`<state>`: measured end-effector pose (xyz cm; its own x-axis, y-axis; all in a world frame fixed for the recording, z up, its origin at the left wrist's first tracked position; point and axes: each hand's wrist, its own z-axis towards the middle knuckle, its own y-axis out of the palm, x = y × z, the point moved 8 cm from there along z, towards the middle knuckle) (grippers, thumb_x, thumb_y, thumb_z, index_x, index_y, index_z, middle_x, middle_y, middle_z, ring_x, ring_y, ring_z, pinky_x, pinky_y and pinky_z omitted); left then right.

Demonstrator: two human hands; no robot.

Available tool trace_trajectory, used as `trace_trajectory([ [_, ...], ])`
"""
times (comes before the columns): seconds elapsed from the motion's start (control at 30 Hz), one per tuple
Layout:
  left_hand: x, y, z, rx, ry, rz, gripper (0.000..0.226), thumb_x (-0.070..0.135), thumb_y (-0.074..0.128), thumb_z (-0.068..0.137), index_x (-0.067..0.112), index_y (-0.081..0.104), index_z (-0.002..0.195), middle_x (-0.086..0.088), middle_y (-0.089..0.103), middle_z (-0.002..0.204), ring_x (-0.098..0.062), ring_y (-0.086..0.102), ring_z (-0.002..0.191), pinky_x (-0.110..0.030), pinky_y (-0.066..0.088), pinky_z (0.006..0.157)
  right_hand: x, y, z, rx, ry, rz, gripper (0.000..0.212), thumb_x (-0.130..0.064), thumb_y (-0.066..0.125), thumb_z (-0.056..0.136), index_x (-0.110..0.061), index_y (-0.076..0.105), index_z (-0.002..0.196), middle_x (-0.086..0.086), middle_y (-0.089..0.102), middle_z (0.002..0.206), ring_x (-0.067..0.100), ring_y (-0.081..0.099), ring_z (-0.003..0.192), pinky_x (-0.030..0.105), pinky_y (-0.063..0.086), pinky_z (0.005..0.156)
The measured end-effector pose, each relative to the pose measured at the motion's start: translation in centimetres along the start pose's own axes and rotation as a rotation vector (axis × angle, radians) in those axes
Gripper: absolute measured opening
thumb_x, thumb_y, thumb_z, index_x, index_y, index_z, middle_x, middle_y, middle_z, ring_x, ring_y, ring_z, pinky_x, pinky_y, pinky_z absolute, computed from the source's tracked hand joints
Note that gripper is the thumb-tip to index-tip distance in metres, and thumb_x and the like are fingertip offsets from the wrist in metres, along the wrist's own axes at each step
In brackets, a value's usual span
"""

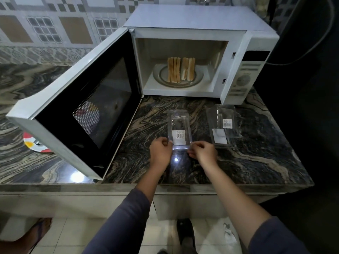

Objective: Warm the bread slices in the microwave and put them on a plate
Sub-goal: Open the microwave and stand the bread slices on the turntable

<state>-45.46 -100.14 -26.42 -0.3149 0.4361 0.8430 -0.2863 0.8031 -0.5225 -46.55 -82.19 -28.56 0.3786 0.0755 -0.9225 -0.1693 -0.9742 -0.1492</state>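
Note:
Several bread slices (180, 72) stand on edge on the glass turntable (199, 77) inside the white microwave (194, 21). Its door (86, 99) hangs wide open to the left. On the counter in front lies a clear plastic bread package (178, 125) with a white barcode label. My left hand (160, 150) pinches the package's near left corner and my right hand (202, 152) pinches its near right corner. A colourful plate (34, 144) lies on the counter to the left, partly hidden behind the open door.
A second clear plastic package (222, 125) lies on the dark marble counter (256, 153) to the right, below the microwave's control panel (243, 79). A cable (311, 48) hangs at the right. A person's foot (31, 235) shows on the tiled floor at bottom left.

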Motion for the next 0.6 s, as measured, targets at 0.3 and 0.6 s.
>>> trace_trajectory([
  [0.3, 6.6, 3.9, -5.5, -0.015, 0.335, -0.206, 0.018, 0.016, 0.048, 0.095, 0.005, 0.058, 0.105, -0.002, 0.052, 0.097, -0.002, 0.051, 0.078, -0.007, 0.037, 0.069, 0.5, -10.0, -3.5, 0.482, -0.308, 0.113, 0.008, -0.013, 0.049, 0.095, -0.013, 0.056, 0.092, -0.002, 0.06, 0.073, 0.002, 0.058, 0.058, 0.026, 0.051, 0.056],
  [0.6, 7.8, 12.1, -4.6, -0.329, 0.046, -0.121, 0.105, 0.083, 0.025, 0.071, -0.005, 0.046, 0.124, -0.027, 0.051, 0.127, -0.04, 0.05, 0.117, -0.052, 0.041, 0.101, -0.2, -13.7, 1.8, 0.339, -0.01, 0.084, 0.056, -0.057, 0.044, 0.089, -0.013, 0.048, 0.124, 0.0, 0.054, 0.108, 0.017, 0.054, 0.096, 0.042, 0.051, 0.09],
])
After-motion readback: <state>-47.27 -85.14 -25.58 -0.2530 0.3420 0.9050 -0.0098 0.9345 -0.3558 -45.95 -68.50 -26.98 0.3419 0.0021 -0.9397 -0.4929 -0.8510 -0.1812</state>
